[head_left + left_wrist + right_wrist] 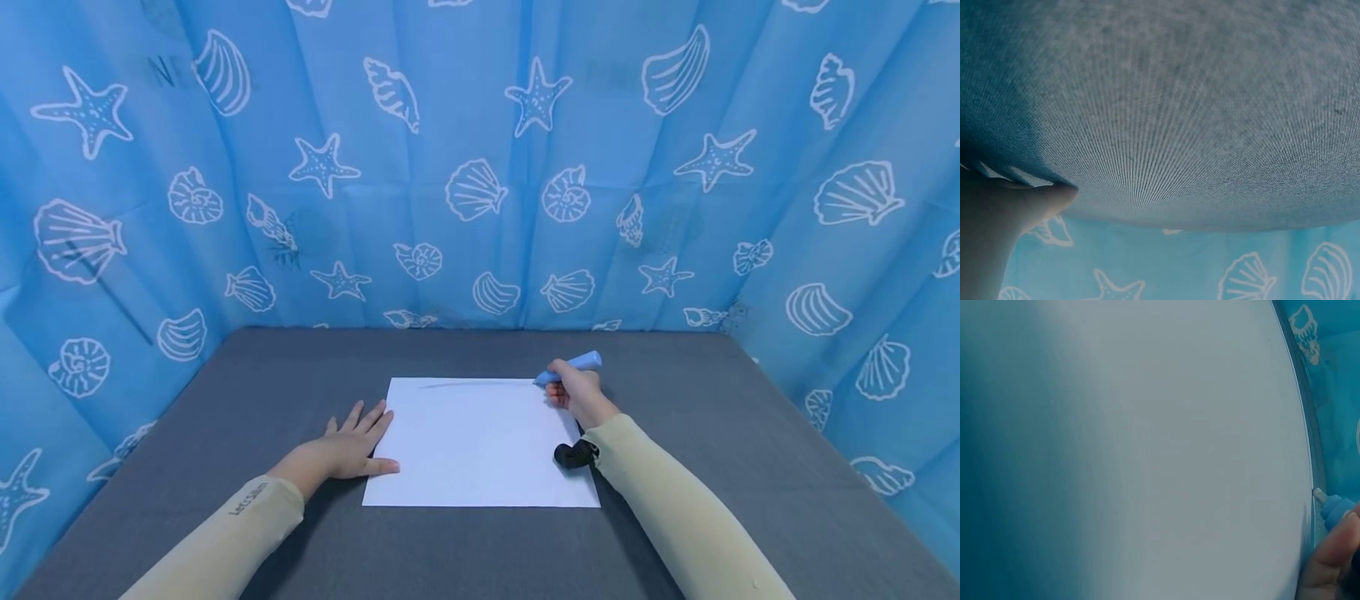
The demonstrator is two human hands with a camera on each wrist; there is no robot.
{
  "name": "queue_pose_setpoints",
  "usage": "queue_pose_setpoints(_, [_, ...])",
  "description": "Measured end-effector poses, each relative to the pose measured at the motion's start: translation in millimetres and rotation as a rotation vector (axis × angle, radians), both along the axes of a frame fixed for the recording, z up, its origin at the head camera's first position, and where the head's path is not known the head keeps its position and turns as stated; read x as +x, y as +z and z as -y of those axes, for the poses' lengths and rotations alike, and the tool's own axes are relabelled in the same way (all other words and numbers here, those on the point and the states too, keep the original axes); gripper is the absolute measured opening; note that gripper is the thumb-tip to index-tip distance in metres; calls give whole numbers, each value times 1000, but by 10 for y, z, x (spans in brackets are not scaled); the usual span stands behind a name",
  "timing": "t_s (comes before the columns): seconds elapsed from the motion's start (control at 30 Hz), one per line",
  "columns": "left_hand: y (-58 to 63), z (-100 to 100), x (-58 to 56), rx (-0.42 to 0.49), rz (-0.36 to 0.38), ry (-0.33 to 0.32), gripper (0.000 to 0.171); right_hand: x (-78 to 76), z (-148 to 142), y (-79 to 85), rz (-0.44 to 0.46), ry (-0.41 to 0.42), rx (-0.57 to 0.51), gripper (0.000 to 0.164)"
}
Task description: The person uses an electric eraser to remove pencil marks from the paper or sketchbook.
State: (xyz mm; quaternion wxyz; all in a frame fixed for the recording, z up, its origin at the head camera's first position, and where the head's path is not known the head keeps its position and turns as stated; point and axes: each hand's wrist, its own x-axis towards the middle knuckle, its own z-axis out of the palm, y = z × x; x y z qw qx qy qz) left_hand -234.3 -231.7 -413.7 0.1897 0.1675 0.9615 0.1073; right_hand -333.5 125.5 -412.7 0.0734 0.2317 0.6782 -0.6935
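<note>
A white sheet of paper (480, 450) lies flat on the grey table, with a faint thin line along its far edge. My right hand (576, 392) pinches a blue marker (585, 361), its tip at the paper's far right corner. In the right wrist view the marker (1337, 509) points its pale tip at the sheet's edge, and only part of the hand (1332, 556) shows. My left hand (347, 443) rests with spread, straight fingers on the paper's left edge; in the left wrist view its fingers (1047, 199) show at the left.
The table (315, 358) has a grey cloth surface. A blue curtain (480, 242) with white shells and starfish hangs behind it and along both sides. A small black device (576, 454) sits at my right wrist, over the paper's right side.
</note>
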Motion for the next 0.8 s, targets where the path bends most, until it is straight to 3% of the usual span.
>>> queue_pose_setpoints(0.5, [22,-4,1,10,-3,-13,97,21,-2,10,-6,65,21,24])
queue_pose_setpoints(0.8, [-6,6,-14,12,-6,-12,98,28,1,36,-13,36,-124,27])
